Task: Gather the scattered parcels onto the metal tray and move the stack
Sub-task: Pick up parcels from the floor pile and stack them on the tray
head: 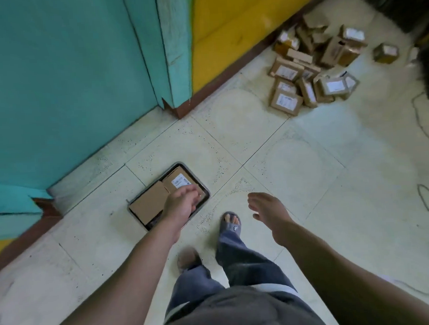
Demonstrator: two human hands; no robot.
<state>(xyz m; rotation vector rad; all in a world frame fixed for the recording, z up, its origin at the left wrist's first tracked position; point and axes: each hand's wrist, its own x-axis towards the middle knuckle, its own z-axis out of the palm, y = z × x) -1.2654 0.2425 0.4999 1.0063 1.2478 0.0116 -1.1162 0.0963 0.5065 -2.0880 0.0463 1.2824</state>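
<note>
While left hand (183,201) hovers loose-fingered, empty, over metal tray (177,163) on floor (283,158) carrying two cardboard parcels (148,205), right hand (268,211) hangs spread, empty. I'd fetch from parcel pile (310,65) by yellow wall (238,24), few per trip, lay flat.

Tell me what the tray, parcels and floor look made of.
The tray seems metal: its grey rim has a dull sheen. The parcels look like matte brown cardboard with white paper labels. The floor is pale speckled tile with visible joints, possibly terrazzo.
</note>
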